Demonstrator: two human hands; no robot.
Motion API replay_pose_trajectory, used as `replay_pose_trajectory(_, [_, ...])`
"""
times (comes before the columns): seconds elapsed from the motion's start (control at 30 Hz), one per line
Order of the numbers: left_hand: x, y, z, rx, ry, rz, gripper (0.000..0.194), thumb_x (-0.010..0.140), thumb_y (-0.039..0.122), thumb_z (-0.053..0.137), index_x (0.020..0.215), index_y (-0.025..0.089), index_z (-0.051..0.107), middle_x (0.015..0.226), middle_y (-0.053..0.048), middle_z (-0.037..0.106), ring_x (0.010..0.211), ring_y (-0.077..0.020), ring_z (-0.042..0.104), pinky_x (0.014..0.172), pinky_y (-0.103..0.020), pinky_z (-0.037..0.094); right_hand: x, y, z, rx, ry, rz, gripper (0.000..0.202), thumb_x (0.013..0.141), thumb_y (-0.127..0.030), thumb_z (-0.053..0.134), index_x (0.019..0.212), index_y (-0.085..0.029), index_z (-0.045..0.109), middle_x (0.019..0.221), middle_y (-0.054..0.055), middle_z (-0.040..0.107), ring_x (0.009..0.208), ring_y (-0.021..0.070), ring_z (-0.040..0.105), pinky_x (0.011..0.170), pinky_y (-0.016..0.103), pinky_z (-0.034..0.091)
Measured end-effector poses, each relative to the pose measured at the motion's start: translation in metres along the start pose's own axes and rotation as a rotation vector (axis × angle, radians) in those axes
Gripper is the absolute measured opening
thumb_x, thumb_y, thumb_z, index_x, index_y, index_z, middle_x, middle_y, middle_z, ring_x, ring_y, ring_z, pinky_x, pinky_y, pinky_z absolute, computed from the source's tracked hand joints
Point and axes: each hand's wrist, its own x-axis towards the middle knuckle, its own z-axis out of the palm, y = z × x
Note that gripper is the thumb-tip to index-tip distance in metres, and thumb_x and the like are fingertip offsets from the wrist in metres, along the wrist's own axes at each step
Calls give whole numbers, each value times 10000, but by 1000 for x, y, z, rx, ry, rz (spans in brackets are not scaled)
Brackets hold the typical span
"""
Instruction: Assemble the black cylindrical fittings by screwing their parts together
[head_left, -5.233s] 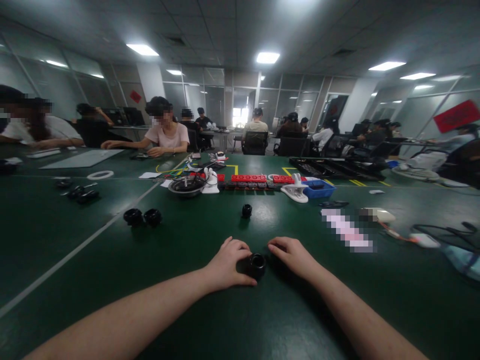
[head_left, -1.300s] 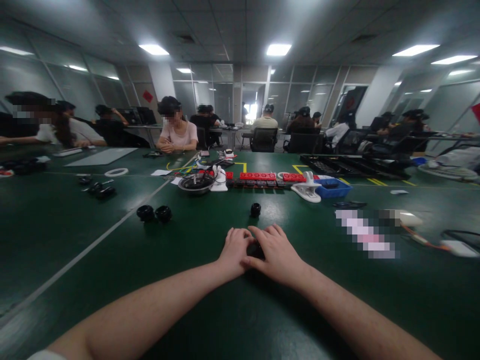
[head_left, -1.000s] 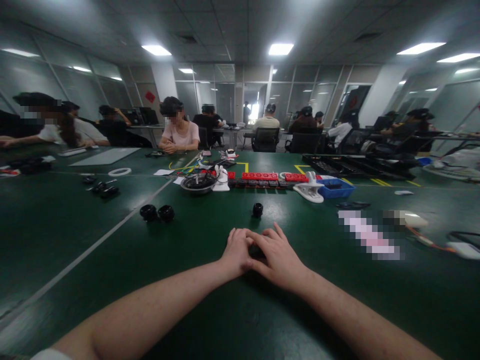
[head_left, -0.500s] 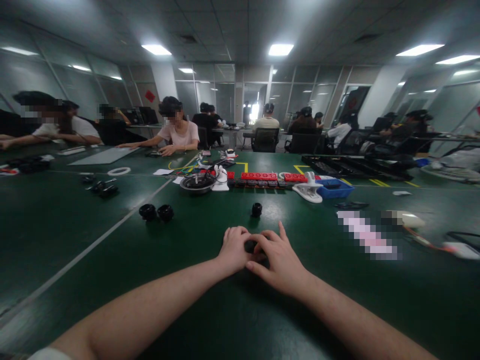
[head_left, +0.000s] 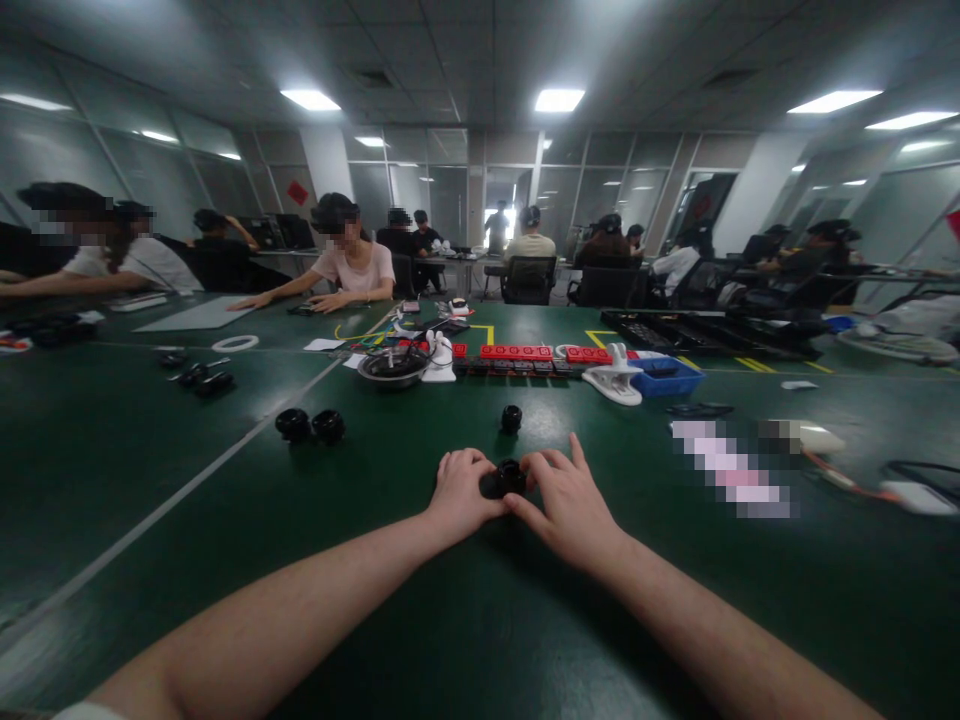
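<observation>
A small round black part (head_left: 511, 476) is between my two hands, low over the green table (head_left: 420, 640). My left hand (head_left: 462, 492) grips its left side, fingers curled round it. My right hand (head_left: 564, 497) pinches the right side between thumb and fingers, with one finger raised. Just beyond my hands stands a similar black part (head_left: 511, 419). Two more black parts, one (head_left: 292, 425) beside the other (head_left: 328, 427), rest to the left.
Farther back are a dark bowl (head_left: 391, 368), a red strip (head_left: 516, 353), a white clamp (head_left: 616, 378) and a blue bin (head_left: 667, 377). Long black trays (head_left: 712, 333) lie at the back right. A person (head_left: 352, 262) sits across the table.
My right hand has shifted a little to the right and its fingers have drawn back from my left hand. More of the black part between them now shows.
</observation>
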Motion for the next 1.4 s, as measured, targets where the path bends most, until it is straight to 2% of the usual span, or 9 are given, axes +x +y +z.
replay_pose_trajectory(0.43, [0,1,-2,-3,-7,-1,396,580,523,604,808,200,580,910,-30,494,907,-215,438,877,-405,299,2,4,3,-22,1,34,272,806,-415,402,909,-175,480,804,37,591,858,187,499,966,457,190])
replay_pose_trajectory(1.03, [-4,5,-4,5,-9,66,393,561,521,619,779,196,580,912,-32,490,878,-206,427,819,-368,344,2,9,12,30,9,68,326,784,-415,436,982,-158,470,879,66,573,889,206,490,948,436,241])
replay_pose_trajectory(1.23, [-8,11,-6,7,-39,125,293,568,434,636,740,201,592,893,-24,496,905,-207,432,922,-426,264,1,6,12,14,15,46,373,717,-436,524,967,-163,478,846,61,563,867,211,489,931,429,269])
replay_pose_trajectory(1.4, [-12,13,-7,-5,-68,153,290,571,407,631,770,199,596,927,-26,503,939,-210,438,979,-451,187,1,2,11,52,-7,-1,366,697,-429,550,948,-172,482,850,48,560,862,201,489,962,453,227])
